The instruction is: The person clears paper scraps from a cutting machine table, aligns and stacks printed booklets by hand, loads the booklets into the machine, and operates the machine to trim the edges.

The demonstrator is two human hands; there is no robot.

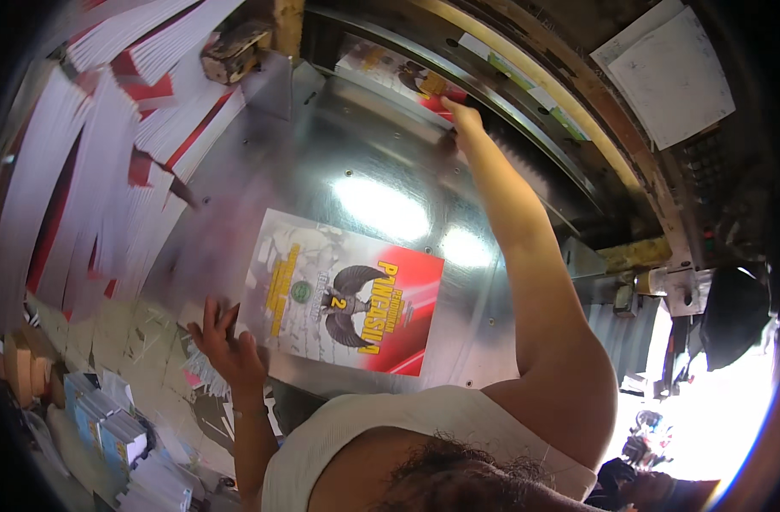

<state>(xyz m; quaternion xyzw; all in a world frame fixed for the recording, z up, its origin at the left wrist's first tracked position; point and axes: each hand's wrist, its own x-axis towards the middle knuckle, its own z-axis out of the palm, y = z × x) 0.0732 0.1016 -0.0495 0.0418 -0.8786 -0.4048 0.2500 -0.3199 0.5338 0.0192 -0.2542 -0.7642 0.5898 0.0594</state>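
Two books with red, white and grey covers lie face up on a bare metal table. The near book (347,294) rests slightly askew at the table's front, its winged emblem and yellow lettering exposed. The far book (388,72) sits at the rear of the metal table (304,145), alongside a long metal bar (526,128) and partly in shadow.

The right hand (465,124), arm extended, is at the right end of the far book, fingertips against its cover; whether it grips the book cannot be told. The left hand (232,354) is spread beside the near book's left edge, with nothing visible in its grasp; contact with that edge cannot be confirmed.

Thick stacks of white-paged booklets (91,188) stand at left, with red showing between them. Further piles of books (108,418) occupy the lower left. Loose white sheets (675,81) are at the upper right.
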